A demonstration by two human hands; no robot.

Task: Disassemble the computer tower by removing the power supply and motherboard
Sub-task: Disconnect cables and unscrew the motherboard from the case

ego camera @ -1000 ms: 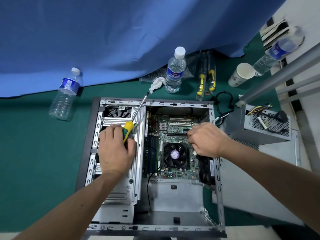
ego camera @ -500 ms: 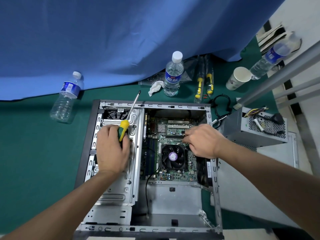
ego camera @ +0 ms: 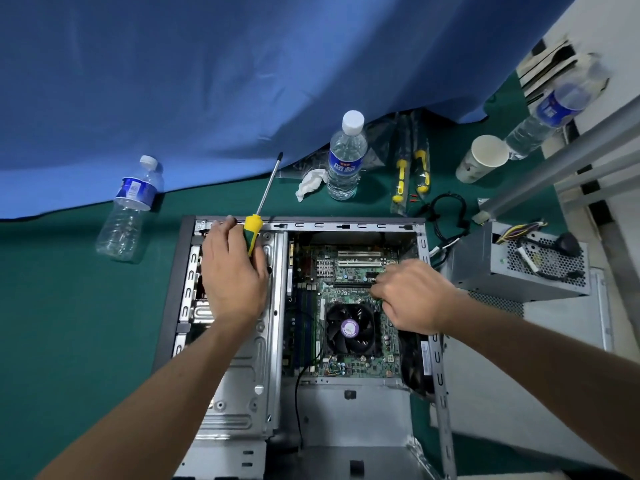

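The open computer tower (ego camera: 438, 375) lies on its side on green cloth. Inside it the green motherboard (ego camera: 349, 278) sits with a black CPU fan (ego camera: 349, 329) at its middle. My left hand (ego camera: 232, 271) rests on the silver drive cage (ego camera: 239, 386) and grips a yellow-green screwdriver (ego camera: 254, 226) whose shaft points away toward the curtain. My right hand (ego camera: 412, 296) is down on the motherboard's right side, fingers curled at a slot near the fan; what they hold is hidden. The grey power supply (ego camera: 519, 275) lies outside the case, to its right.
A water bottle (ego camera: 130, 209) lies at the left, another bottle (ego camera: 346, 157) stands behind the case beside a crumpled tissue (ego camera: 310, 183). Packaged yellow tools (ego camera: 410, 171), a paper cup (ego camera: 483, 157), a third bottle (ego camera: 550, 112) and black cables (ego camera: 446, 213) sit at back right. The blue curtain (ego camera: 242, 81) hangs behind.
My left hand has slid with the screwdriver toward the case's far edge. My right hand has stayed at the motherboard, shifting slightly.
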